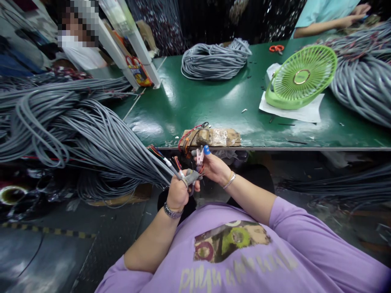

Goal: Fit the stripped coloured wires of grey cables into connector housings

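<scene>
My left hand (178,192) is closed in a fist around the ends of a thick bundle of grey cables (100,142) that fans out to the left. Coloured inner wires (175,162) stick out of the stripped ends by my fist. My right hand (214,167), with a blue cap on one fingertip, pinches a small metal tool (200,156) right at those wire ends. Both hands are held just below the front edge of the green table (214,101), under a small wooden block (210,137) with red and black wires on it.
On the table lie a coil of grey cable (215,60), a green fan (301,77) on white paper, orange scissors (276,48) and more grey cable (363,77) at right. A person in white sits at the far left, another person's arms (330,22) rest at the far right.
</scene>
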The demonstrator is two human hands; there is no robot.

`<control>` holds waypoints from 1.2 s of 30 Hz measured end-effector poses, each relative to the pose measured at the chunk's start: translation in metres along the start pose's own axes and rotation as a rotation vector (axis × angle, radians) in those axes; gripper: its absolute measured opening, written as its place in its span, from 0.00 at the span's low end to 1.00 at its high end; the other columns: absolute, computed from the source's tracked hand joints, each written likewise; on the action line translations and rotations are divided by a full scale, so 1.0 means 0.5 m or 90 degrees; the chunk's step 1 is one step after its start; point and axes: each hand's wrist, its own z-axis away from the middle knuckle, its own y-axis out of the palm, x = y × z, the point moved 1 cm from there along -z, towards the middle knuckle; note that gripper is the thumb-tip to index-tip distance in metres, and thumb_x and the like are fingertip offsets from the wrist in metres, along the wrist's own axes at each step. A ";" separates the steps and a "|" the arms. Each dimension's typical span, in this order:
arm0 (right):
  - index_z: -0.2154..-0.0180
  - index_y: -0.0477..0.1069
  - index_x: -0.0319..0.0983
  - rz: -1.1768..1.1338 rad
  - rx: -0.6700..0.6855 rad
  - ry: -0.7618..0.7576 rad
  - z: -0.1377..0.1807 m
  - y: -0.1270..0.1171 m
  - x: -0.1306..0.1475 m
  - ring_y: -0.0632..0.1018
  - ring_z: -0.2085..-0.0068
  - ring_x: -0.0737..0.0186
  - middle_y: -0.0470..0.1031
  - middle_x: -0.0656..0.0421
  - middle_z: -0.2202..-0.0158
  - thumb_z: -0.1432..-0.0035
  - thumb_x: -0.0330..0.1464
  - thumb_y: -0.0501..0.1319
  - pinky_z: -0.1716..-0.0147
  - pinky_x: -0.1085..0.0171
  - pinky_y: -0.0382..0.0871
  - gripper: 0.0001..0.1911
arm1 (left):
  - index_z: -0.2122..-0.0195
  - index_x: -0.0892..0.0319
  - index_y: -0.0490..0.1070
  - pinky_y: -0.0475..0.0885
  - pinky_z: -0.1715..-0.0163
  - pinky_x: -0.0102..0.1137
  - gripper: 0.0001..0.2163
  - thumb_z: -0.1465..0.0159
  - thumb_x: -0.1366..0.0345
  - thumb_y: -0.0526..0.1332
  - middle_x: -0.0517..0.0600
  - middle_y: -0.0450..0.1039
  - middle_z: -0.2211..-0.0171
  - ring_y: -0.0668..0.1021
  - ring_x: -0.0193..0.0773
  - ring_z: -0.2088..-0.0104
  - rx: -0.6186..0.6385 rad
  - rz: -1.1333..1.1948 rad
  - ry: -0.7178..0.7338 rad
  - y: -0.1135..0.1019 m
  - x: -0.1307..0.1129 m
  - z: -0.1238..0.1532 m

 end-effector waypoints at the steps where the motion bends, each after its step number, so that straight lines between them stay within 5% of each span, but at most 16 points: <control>1: 0.68 0.73 0.34 -0.007 -0.006 -0.006 -0.001 0.002 0.000 0.67 0.79 0.72 0.71 0.62 0.78 0.41 0.48 0.60 0.81 0.71 0.61 0.21 | 0.80 0.62 0.70 0.56 0.86 0.23 0.14 0.44 0.59 0.65 0.47 0.70 0.85 0.70 0.28 0.86 0.000 -0.002 -0.002 0.000 0.002 -0.002; 15: 0.64 0.74 0.36 0.002 0.027 0.044 0.018 -0.001 0.001 0.70 0.76 0.70 0.74 0.58 0.72 0.37 0.50 0.52 0.78 0.70 0.64 0.25 | 0.81 0.62 0.70 0.58 0.85 0.23 0.14 0.42 0.59 0.64 0.47 0.71 0.85 0.70 0.28 0.85 -0.007 -0.011 0.049 -0.002 0.000 0.023; 19: 0.66 0.73 0.35 0.006 0.021 0.022 0.018 0.000 0.005 0.68 0.77 0.71 0.74 0.59 0.72 0.34 0.44 0.53 0.78 0.71 0.62 0.20 | 0.81 0.61 0.69 0.59 0.84 0.23 0.14 0.42 0.60 0.64 0.47 0.71 0.84 0.70 0.27 0.84 -0.035 0.003 0.080 0.003 0.003 0.025; 36: 0.70 0.71 0.36 -0.065 -0.003 0.015 -0.005 0.006 -0.009 0.67 0.80 0.71 0.72 0.61 0.78 0.41 0.47 0.60 0.80 0.71 0.62 0.19 | 0.80 0.61 0.70 0.59 0.86 0.23 0.13 0.45 0.57 0.65 0.47 0.71 0.84 0.71 0.29 0.84 -0.085 -0.020 0.053 0.015 0.009 0.005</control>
